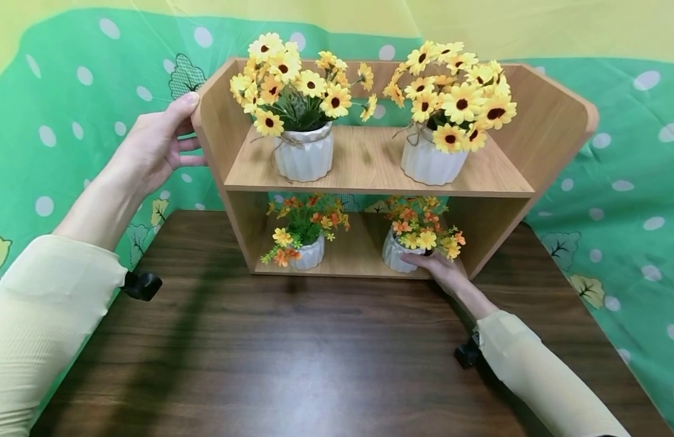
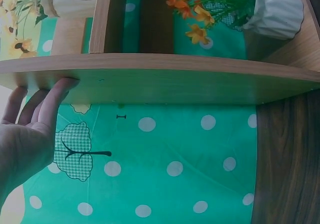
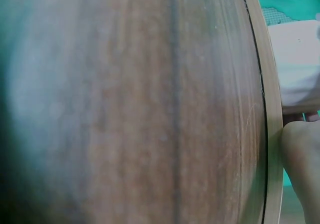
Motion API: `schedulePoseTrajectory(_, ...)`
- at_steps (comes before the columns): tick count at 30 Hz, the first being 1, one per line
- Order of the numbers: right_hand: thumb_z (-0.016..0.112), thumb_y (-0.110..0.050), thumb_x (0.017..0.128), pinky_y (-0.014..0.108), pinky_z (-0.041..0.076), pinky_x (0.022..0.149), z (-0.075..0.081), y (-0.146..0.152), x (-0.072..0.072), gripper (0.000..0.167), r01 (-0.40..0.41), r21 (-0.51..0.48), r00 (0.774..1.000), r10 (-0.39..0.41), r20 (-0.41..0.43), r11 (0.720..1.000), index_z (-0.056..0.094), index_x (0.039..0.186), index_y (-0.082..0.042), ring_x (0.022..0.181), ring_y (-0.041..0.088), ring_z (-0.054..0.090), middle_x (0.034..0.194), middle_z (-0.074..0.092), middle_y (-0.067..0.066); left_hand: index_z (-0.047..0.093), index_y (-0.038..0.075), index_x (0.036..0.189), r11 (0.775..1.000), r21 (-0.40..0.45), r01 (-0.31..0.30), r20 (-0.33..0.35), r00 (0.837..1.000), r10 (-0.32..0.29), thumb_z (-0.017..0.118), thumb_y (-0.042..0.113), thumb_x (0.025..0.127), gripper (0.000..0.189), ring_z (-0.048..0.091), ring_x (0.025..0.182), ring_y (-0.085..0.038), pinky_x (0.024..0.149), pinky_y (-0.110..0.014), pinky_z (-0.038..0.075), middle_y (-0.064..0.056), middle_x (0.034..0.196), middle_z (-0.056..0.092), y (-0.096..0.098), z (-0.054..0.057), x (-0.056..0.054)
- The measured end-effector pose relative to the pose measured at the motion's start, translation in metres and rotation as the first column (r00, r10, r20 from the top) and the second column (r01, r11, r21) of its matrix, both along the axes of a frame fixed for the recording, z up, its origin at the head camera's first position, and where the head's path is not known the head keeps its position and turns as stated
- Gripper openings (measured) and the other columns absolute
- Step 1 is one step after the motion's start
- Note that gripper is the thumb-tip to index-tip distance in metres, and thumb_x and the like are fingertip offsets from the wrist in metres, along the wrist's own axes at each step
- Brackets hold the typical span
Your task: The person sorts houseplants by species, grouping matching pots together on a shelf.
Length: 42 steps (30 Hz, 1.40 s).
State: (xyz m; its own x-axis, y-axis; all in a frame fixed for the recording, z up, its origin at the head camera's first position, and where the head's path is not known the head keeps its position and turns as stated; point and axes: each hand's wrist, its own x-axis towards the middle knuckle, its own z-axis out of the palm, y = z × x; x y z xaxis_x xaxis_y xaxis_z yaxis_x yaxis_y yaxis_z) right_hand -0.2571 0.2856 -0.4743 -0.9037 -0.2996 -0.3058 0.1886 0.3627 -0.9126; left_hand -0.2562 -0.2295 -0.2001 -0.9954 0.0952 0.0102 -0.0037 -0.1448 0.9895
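A two-tier wooden shelf (image 1: pixel 369 187) stands on the dark table. My left hand (image 1: pixel 156 145) touches its left side panel (image 2: pixel 165 84) near the top, fingertips against the outer face with the fingers fairly straight. On the lower tier at right, my right hand (image 1: pixel 436 267) holds a small white flowerpot (image 1: pixel 394 254) with orange and yellow flowers. The thumb lies across the pot's front; the other fingers are mostly hidden. In the right wrist view, the right hand (image 3: pixel 302 159) shows only at the edge, beside the white pot (image 3: pixel 295 59).
Another small potted plant (image 1: pixel 308 254) sits at the lower tier's left. Above stand two larger white pots, the left one (image 1: pixel 305 155) and the right one (image 1: pixel 432 161), with yellow daisy-like flowers. A green dotted cloth (image 1: pixel 53 170) hangs behind the dark wooden table (image 1: pixel 293 346).
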Motion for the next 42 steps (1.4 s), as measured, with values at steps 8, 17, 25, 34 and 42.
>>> schedulePoseTrajectory(8, 0.065, -0.040, 0.101, 0.064, 0.009, 0.129, 0.002, 0.001, 0.003, 0.076, 0.002, -0.053, 1.000, -0.003, -0.018, 0.999, 0.033, 0.160, -0.005, 0.160, 0.039, 0.013, 0.172, 0.019, 0.016, 0.062, 0.020, 0.142, 1.000, 0.010, -0.008, 0.010, 1.000, 0.008, 0.077, 0.040, 0.092, 0.056, 0.075, 0.103, -0.019, 0.071, -0.037, 0.066, -0.012, 0.153, 0.051, 0.002, -0.002, 0.000)
schedulePoseTrajectory(17, 0.062, -0.036, 0.104, 0.064, 0.005, 0.130, -0.001, 0.005, 0.009, 0.069, -0.007, -0.107, 1.000, 0.004, -0.031, 0.994, 0.036, 0.158, -0.003, 0.161, 0.038, 0.009, 0.172, 0.017, 0.015, 0.061, 0.019, 0.143, 1.000, 0.016, 0.007, 0.006, 1.000, -0.007, 0.078, 0.040, 0.091, 0.058, 0.075, 0.104, -0.019, 0.070, -0.038, 0.066, -0.012, 0.153, 0.051, 0.007, 0.000, -0.002)
schedulePoseTrajectory(25, 0.059, -0.032, 0.105, 0.062, 0.010, 0.130, -0.005, 0.007, 0.011, 0.064, -0.034, -0.137, 0.998, 0.026, -0.060, 0.990, 0.038, 0.157, 0.000, 0.159, 0.039, 0.017, 0.170, 0.024, 0.018, 0.062, 0.021, 0.142, 1.000, 0.000, 0.000, 0.022, 1.000, 0.000, 0.077, 0.041, 0.092, 0.056, 0.076, 0.101, -0.017, 0.070, -0.036, 0.066, -0.010, 0.152, 0.052, 0.008, -0.001, -0.001)
schedulePoseTrajectory(34, 0.063, -0.037, 0.103, 0.062, 0.010, 0.130, 0.001, 0.012, 0.012, 0.060, -0.007, -0.090, 0.999, 0.003, -0.036, 0.996, 0.053, 0.147, 0.001, 0.158, 0.037, 0.024, 0.164, 0.037, 0.017, 0.063, 0.021, 0.141, 0.998, -0.062, -0.012, -0.009, 1.000, 0.011, 0.072, 0.049, 0.094, 0.056, 0.077, 0.100, -0.014, 0.073, -0.028, 0.065, -0.006, 0.148, 0.060, 0.010, -0.003, 0.002)
schedulePoseTrajectory(42, 0.080, -0.022, 0.091, 0.061, 0.019, 0.129, 0.008, 0.011, 0.019, 0.085, 0.068, -0.085, 0.955, -0.089, -0.283, 0.994, 0.030, 0.159, -0.031, 0.156, 0.028, 0.028, 0.165, 0.034, 0.002, 0.051, 0.023, 0.152, 0.987, -0.162, 0.005, -0.040, 0.999, -0.012, 0.063, 0.052, 0.099, 0.062, 0.056, 0.140, -0.022, 0.088, -0.021, 0.062, -0.009, 0.162, 0.042, -0.005, -0.014, 0.015)
